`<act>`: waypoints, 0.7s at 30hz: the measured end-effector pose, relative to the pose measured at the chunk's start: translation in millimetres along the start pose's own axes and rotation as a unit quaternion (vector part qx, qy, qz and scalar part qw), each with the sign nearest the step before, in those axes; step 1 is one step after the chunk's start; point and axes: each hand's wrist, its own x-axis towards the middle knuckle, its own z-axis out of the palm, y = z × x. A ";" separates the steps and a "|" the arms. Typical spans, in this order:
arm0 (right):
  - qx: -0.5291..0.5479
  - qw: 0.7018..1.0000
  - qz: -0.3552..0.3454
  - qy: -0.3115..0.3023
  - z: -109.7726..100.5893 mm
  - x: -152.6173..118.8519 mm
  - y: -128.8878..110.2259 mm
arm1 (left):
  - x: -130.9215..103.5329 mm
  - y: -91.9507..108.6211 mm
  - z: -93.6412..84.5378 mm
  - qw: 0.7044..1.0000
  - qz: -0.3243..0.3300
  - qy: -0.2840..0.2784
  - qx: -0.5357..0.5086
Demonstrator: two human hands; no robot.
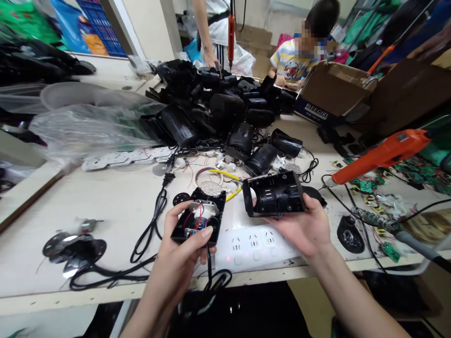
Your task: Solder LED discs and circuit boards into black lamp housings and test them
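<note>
My left hand (pixel 183 249) grips a black housing half (pixel 217 220) with a motor, red wires and small electronics inside; its thumb presses near the lower edge. A black cord hangs from the bottom of that half. In my right hand (pixel 306 225) lies another black plastic shell (pixel 276 195), its hollow, ribbed side facing up and a white round part at its left end. The two pieces are held apart. Beneath them sits a white power strip (pixel 255 246). Yellow tubing (pixel 227 174) and a round metal mesh (pixel 210 188) are just behind.
A heap of black housings (pixel 225 108) covers the back. An orange electric screwdriver (pixel 384 155) lies at right near green circuit boards (pixel 391 252) and a cardboard box (pixel 334 89). Plastic bags (pixel 91 122) are at left. Two people are across the table.
</note>
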 end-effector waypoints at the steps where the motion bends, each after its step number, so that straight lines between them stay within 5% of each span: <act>1: -0.022 1.000 -0.006 0.003 -1.2 0.6 0.1 | -0.4 0.2 -0.6 1.000 0.000 0.001 -0.002; 4: -0.144 0.988 -0.058 -0.004 -6.2 1.7 -1.9 | -0.6 -0.4 -2.1 1.000 0.000 -0.001 -0.004; 6: -0.277 0.954 -0.109 -0.038 -8.8 1.8 -5.8 | -0.1 -1.2 -2.7 1.000 0.001 -0.006 -0.004; 11: -0.622 0.763 -0.160 -0.070 -7.8 0.5 -13.6 | 1.2 -3.3 -2.9 1.000 0.006 -0.009 -0.006; 14: -0.729 0.663 -0.150 -0.080 -5.4 -0.9 -10.4 | 1.1 -4.0 -3.4 1.000 0.005 -0.004 -0.008; 21: -0.788 0.588 -0.136 -0.119 1.8 -0.1 -4.9 | 0.4 -5.2 -5.0 1.000 -0.004 0.004 -0.010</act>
